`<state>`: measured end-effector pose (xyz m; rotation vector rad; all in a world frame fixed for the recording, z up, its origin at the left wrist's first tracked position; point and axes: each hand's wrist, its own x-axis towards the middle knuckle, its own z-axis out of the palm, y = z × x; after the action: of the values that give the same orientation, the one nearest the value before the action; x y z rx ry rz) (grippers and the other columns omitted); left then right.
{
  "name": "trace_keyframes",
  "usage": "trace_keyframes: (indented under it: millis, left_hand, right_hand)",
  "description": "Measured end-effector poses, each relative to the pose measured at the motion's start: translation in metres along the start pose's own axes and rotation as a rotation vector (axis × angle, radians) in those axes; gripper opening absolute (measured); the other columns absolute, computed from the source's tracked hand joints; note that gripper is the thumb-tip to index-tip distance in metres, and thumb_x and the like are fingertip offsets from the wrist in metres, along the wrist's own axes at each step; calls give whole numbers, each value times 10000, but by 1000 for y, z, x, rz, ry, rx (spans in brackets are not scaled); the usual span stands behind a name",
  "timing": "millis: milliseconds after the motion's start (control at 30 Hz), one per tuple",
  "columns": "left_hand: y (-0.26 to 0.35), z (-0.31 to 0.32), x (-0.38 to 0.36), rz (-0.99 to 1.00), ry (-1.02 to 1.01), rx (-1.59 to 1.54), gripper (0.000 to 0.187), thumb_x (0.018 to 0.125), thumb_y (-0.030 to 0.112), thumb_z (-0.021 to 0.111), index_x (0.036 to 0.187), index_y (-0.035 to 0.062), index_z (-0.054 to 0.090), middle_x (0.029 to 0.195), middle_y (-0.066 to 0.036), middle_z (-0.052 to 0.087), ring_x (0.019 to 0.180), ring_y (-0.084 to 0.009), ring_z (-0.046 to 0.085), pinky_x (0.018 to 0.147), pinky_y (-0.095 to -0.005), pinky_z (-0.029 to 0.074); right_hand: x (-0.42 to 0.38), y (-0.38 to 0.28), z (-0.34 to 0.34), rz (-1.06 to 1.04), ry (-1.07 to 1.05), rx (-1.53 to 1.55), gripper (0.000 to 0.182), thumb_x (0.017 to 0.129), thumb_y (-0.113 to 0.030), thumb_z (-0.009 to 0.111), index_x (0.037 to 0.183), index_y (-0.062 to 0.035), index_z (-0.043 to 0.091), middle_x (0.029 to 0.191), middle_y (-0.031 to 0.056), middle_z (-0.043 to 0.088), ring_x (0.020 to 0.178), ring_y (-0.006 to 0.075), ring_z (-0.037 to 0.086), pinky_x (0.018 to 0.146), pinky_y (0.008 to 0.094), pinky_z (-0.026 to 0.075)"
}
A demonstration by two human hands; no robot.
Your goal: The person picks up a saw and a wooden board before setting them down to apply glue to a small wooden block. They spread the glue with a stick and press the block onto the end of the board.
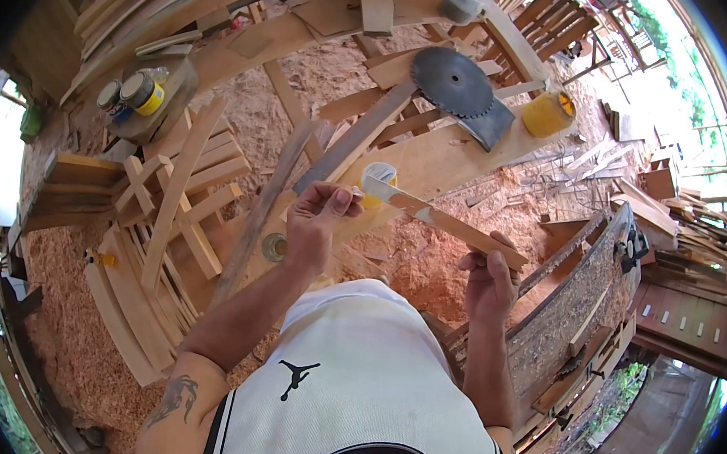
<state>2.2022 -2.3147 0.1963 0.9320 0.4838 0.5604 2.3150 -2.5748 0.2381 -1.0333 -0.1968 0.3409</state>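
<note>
My right hand (492,281) grips one end of a thin, flat wooden strip (453,224), its thumb along the edge. The strip slants up and left, and its far end is pale, whitish. My left hand (319,222) is closed in a pinch just left of that end; a tiny whitish bit shows at the fingertips, too small to name. Behind the strip's pale end sits a yellow tub with a white top (369,202), partly hidden. A small glass jar (274,247) stands below and left of my left hand.
A circular saw blade (454,79) lies on the wooden plank (450,157) ahead, near a yellow container (548,113). Cut wood pieces (182,204) are stacked at left, with cans (143,93) on a stand. A worn bench (556,327) is at right; sawdust covers the ground.
</note>
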Motion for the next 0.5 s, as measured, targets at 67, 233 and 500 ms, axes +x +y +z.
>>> trace_keyframes:
  millis: [67,233,500]
  left_hand:
    - [-1,-1,0,0,-1,-2,131,1011,175,687,1040,47,678,941,-76,741,841,-149,693,837,-304,561]
    - [-1,0,0,-2,-3,-31,117,1016,165,676,1037,49,679,934,-73,737,844,-150,692,836,-301,561]
    - [-3,-3,-1,0,16,-45,106,1022,151,664,1044,50,688,956,-76,741,846,-154,697,834,-305,567]
  right_hand:
    - [0,1,0,10,-9,5,321,1008,-85,607,1296,56,616,1041,194,735,775,227,723,729,322,604]
    - [-1,3,1,14,-14,13,316,1005,-81,604,1290,55,620,1037,201,737,772,235,724,727,328,607]
    - [-3,3,-1,15,11,19,334,1001,-90,604,1302,53,606,1026,214,742,767,243,732,713,331,608]
